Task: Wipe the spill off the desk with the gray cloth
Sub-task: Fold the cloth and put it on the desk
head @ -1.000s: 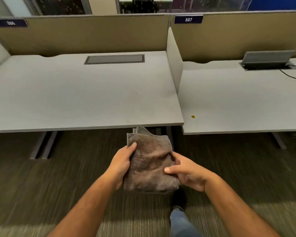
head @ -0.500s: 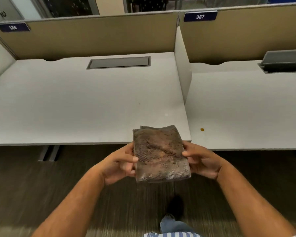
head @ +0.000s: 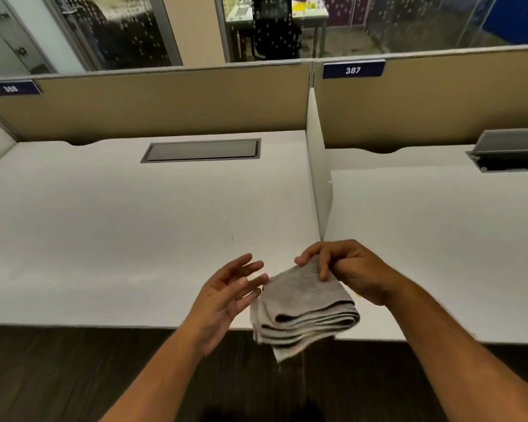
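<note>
The folded gray cloth [head: 302,306] hangs over the front edges of two white desks, where they meet. My right hand [head: 345,269] pinches its upper end from the right. Just left of the cloth is my left hand [head: 226,296], fingers spread, palm toward the cloth, its fingertips at the cloth's left edge without gripping it. A tiny yellow bit of the spill [head: 359,296] shows on the right desk [head: 439,239], between the cloth and my right wrist; most of it is hidden.
A white divider panel [head: 317,178] stands between the left desk [head: 104,239] and the right desk. A closed cable hatch [head: 201,150] sits in the left desk; an open gray hatch [head: 512,150] at the far right. Tan partitions behind.
I have come closer to the desks. The cloth has moved up and right over the desk edge. My left hand has let go of it and opened; the right hand keeps hold.
</note>
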Demonstrator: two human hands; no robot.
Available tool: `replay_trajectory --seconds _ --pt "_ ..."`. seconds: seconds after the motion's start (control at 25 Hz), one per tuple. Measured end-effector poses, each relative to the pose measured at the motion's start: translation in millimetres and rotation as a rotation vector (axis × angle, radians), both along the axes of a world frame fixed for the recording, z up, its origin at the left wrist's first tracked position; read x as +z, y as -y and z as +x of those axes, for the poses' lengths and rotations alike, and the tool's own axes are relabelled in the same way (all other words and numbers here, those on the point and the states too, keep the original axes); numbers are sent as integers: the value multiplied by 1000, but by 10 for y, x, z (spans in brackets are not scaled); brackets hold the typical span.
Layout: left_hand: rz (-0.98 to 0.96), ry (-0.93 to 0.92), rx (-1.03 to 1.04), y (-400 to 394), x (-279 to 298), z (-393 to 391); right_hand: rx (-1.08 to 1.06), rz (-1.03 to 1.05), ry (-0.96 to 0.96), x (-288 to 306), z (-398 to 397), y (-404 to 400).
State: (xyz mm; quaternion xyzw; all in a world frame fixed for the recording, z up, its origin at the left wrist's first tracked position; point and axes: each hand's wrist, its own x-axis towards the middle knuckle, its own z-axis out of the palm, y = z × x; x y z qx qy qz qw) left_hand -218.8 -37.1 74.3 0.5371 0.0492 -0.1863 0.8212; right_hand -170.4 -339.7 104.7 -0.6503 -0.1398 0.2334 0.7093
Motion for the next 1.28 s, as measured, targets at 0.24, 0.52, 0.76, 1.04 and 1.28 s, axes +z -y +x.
replay_trajectory --seconds 0.24,0.52,0.76,1.04,1.28 --pt "357 -25 -194 200 -126 321 -35 -419 2 -102 208 -182" --pt "466 106 -485 139 101 1174 -410 -623 134 156 706 -650" --pt "0 -185 -487 -425 -87 2005 -544 -424 -138 247 1080 -1017" --pt "-351 -256 -470 -911 -337 2260 -400 92 -545 -5 1028 -1100" --pt "55 -115 -674 -1104 -221 2522 -257 130 -496 -142 1081 -1185"
